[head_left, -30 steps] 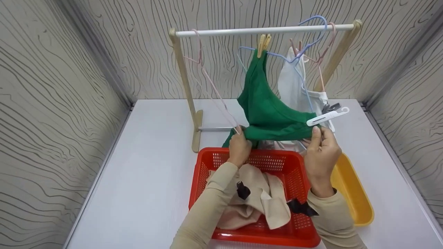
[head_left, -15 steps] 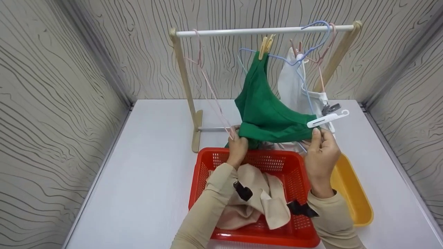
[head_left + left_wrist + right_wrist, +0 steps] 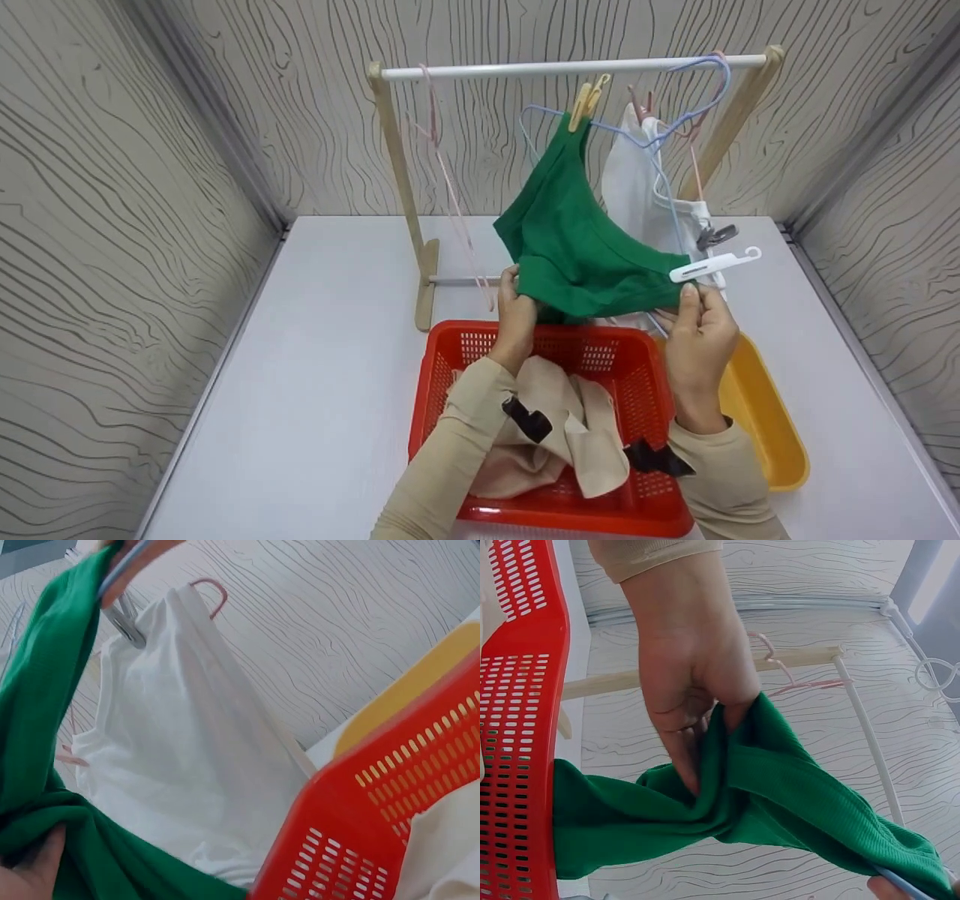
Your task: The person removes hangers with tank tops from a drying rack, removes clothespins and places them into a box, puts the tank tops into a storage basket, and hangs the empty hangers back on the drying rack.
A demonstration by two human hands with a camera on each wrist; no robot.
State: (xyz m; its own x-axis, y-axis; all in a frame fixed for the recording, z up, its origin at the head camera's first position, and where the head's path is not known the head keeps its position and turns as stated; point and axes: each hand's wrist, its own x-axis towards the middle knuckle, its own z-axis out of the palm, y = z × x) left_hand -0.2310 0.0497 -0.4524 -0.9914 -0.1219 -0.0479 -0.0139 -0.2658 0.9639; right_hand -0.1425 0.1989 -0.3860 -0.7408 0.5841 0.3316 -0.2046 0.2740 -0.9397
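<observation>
A green sleeveless top (image 3: 559, 225) hangs tilted on a blue hanger (image 3: 682, 127), whose hook overlaps the rail in the head view. One shoulder is clipped by a yellow clothespin (image 3: 581, 109), the other by a white clothespin (image 3: 712, 266). My left hand (image 3: 516, 319) grips the lower left edge of the top; the right wrist view shows that left hand (image 3: 694, 682) with cloth bunched between thumb and fingers. Just below the white clothespin, my right hand (image 3: 697, 337) pinches the fabric against the hanger's end. In the left wrist view the green cloth (image 3: 45, 690) stretches between both hands.
A white garment (image 3: 630, 172) hangs behind on a pink hanger, with a grey clothespin (image 3: 718, 237). Another pink hanger (image 3: 454, 187) hangs bare at left. Below stands a red basket (image 3: 427, 390) with beige cloth (image 3: 547, 405), beside a yellow tray (image 3: 772, 420).
The left pink hanger, which overlapped my left hand, has swung clear to the left. The top's lower edge is more spread out, and the blue hanger has shifted slightly right and down.
</observation>
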